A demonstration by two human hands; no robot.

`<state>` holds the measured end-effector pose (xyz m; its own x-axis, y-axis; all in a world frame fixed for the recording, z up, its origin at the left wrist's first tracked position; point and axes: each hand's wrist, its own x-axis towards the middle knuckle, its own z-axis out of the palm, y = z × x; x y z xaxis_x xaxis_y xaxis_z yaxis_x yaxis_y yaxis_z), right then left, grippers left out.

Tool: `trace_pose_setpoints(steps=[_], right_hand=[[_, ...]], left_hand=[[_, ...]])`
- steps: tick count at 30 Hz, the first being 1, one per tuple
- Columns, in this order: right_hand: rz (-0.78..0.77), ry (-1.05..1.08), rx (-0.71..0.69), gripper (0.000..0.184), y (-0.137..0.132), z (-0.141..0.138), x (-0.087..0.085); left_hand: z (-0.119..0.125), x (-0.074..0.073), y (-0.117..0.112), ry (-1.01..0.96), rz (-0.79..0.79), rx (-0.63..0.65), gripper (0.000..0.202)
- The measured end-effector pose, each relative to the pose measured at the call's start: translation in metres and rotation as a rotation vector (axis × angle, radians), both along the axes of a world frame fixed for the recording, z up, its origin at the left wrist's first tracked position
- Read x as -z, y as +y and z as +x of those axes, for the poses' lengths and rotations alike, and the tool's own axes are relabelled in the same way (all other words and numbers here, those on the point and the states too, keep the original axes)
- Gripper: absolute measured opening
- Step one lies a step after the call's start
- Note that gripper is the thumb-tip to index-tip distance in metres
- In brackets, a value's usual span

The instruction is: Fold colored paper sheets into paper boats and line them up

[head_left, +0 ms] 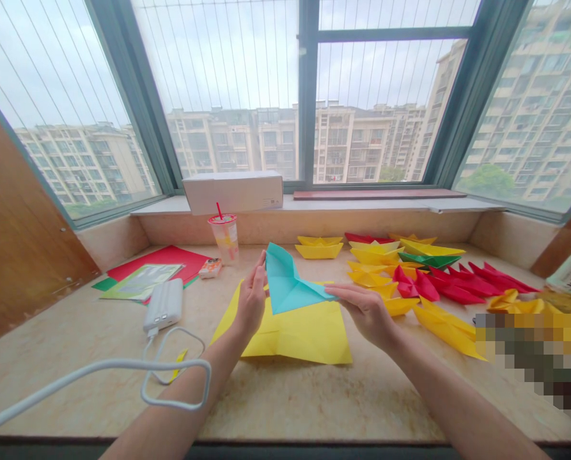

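Both bare forearms reach in from the lower edge, the left forearm (201, 383) slanting up to the right and the right forearm (451, 390) up to the left. The left hand (251, 297) is raised, its fingers pointing upward in a light grip. The right hand (369, 313) sits a little lower, knuckles up, fingers nearly straight and together, pointing toward the left hand. The two hands are apart.

The folded paper (285, 289) is turquoise, the sheet (299, 338) yellow, the power bank (164, 303) white, the countertop (304, 409) mottled beige.
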<state>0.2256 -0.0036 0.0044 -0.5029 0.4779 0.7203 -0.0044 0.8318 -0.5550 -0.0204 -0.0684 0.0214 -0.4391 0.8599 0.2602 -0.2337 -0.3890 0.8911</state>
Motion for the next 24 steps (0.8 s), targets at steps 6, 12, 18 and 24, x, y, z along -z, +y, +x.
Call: trace_pose_setpoints(steps=[6,12,18,24], right_hand=[[-0.275,0.165,0.040,0.022,0.003,-0.003,-0.003],[-0.470,0.295,0.044,0.026,0.012,0.000,-0.008],[-0.533,0.331,0.010,0.032,0.015,0.003,-0.012],[-0.542,0.318,0.029,0.035,0.016,0.003,-0.014]], left_hand=[[-0.002,-0.002,0.000,0.140,0.081,0.027,0.050],[-0.004,-0.002,0.003,0.266,0.127,0.002,0.043],[0.002,-0.010,-0.004,0.183,0.107,0.179,0.041],[0.004,-0.013,-0.010,0.131,0.084,0.195,0.032]])
